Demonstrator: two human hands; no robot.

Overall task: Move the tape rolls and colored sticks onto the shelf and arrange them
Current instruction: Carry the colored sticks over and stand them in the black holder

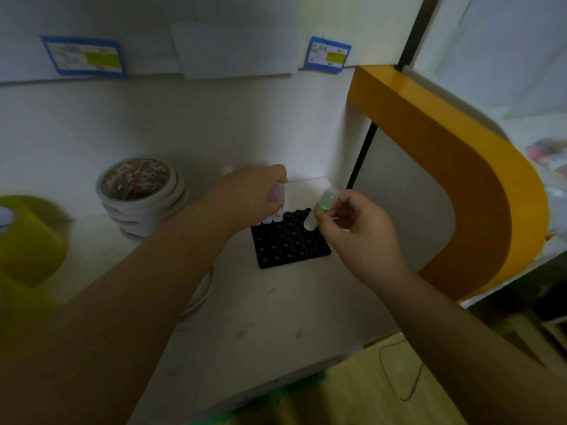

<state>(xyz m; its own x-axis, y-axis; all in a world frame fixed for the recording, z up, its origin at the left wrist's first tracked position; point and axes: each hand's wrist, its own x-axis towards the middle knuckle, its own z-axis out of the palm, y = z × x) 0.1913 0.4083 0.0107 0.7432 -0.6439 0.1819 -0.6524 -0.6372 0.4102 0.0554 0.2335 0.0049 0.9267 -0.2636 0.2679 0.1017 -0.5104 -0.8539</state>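
Sticks are in both of your hands right now. Your right hand (352, 228) pinches a green stick (320, 210) between thumb and fingers. The stick is tilted, with its clear cap up and its white end down, touching the back edge of the black tray (291, 243). The tray is flat and full of little round holes, and it lies on the white shelf (260, 317).

Your left hand (248, 194) is curled round a pale purple stick (277, 194). It holds that stick over the back left corner of the tray. A few white sticks (271, 219) stand just under that hand, in the back row of holes. The picture is blurry there, so you cannot tell if the purple stick sits in a hole yet.

To the left of the tray, a stack of white tape rolls (141, 200) sits on the shelf, near the back wall. Something brown and patterned shows in the middle of the top roll. More white tape rolls (201, 294) peek out from under your left arm. Far left, two big yellow-green tape rolls (27, 240) sit at the edge of the view, one on top of the other.

On the shelf edge above, two blue price tags (327, 53) hang down. On the right, a wide orange band (478, 167) curves round the end of the shelf.
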